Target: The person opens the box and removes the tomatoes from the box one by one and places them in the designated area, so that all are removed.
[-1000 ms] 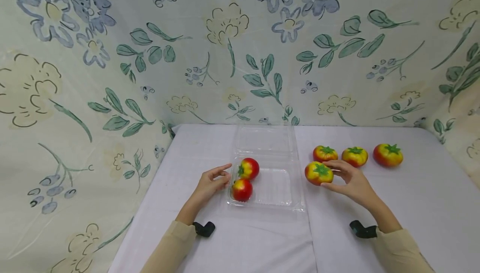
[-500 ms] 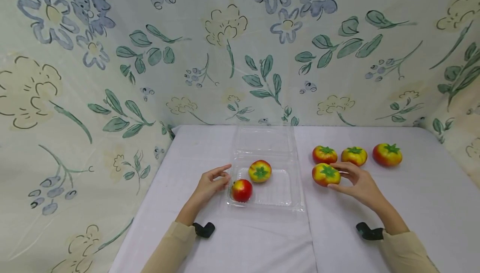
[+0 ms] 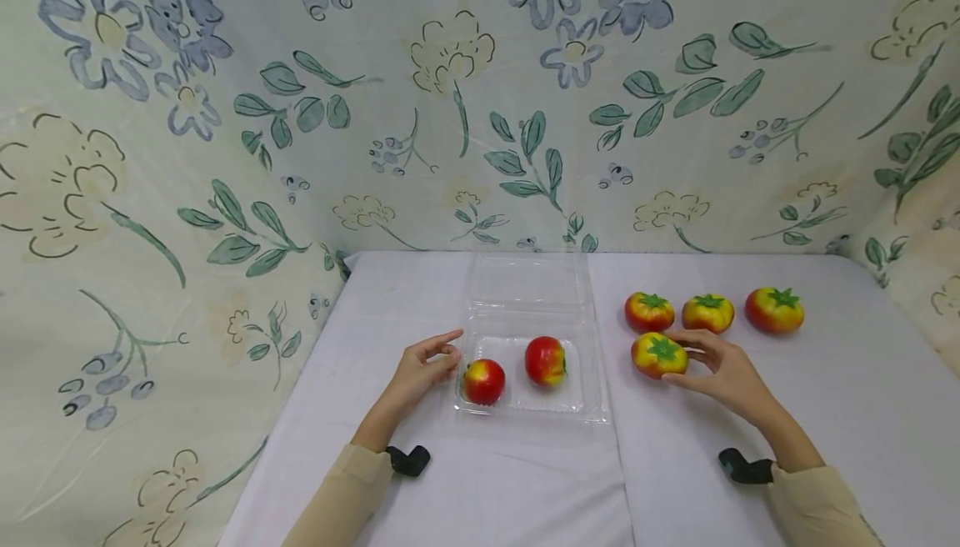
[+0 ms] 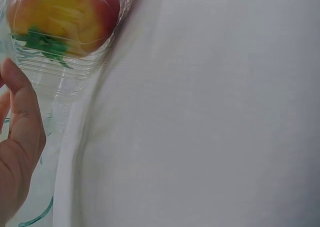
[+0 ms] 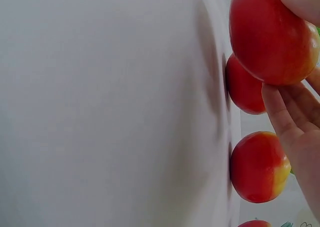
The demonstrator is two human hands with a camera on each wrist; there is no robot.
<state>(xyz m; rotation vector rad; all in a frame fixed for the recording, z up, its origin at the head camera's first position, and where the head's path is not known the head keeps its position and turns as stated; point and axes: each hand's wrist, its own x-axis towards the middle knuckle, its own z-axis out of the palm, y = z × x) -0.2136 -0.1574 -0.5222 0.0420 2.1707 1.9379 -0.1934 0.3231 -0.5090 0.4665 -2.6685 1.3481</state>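
Between the thumb and fingertips of my right hand is a red-and-yellow tomato with a green star-shaped top. In the right wrist view this held tomato hangs off the cloth, its red underside showing. My left hand rests with loosely bent fingers right at the left wall of a clear plastic clamshell box. Inside the box lie two tomatoes, one at the front left corner and another tomato right of centre on its side. The left wrist view has fingertips close by the ribbed wall.
Behind the held fruit stand three more tomatoes in a row: a left one, a middle one and a right one. The box's lid lies folded back. White cloth covers the table, and a flowered curtain hangs behind.
One tomato in the box has rolled from the left side to right of centre, turning over. My right hand has drawn slightly right with its tomato. The left hand has stayed in place.
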